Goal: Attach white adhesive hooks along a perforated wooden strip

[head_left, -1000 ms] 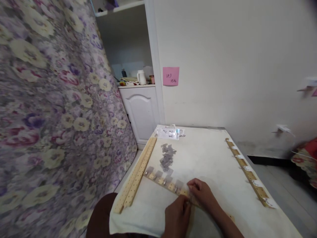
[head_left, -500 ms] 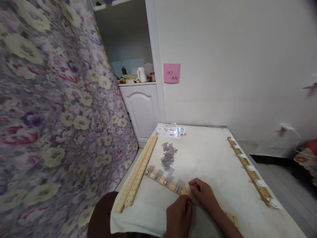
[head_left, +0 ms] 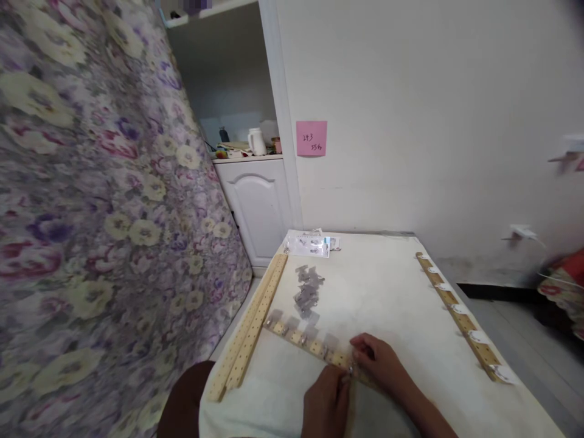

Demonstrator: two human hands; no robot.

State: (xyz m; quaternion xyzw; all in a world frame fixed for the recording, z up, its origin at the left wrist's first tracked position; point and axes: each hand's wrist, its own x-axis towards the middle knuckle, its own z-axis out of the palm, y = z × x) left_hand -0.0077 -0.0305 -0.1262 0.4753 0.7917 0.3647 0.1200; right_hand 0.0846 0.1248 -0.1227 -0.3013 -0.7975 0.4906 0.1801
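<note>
A perforated wooden strip [head_left: 314, 348] lies slantwise before me, with several metal clips along it, each carrying a clear plastic tab. My left hand [head_left: 325, 398] is closed at the strip's near part, thumb and fingers pinched beside a metal clip [head_left: 351, 369]. Just right of it, my right hand [head_left: 381, 365] has curled fingers pinched at the clear tab of that same clip. Part of the strip runs hidden under my right hand. Beyond the strip rests a loose pile of similar clear-tabbed clips [head_left: 308, 292].
Two perforated wooden strips [head_left: 255, 331] lie along the table's left edge. On the right edge sits another strip [head_left: 449, 298] fitted with several white-tabbed clips. Clear packaging [head_left: 308, 244] is at the back of the cloth-covered table [head_left: 374, 280]. A floral curtain [head_left: 114, 213] hangs at left.
The view has shifted slightly. Both hands stay at the same clip on the strip, and the left fingers have drawn back a little, so that more of the metal shows.
</note>
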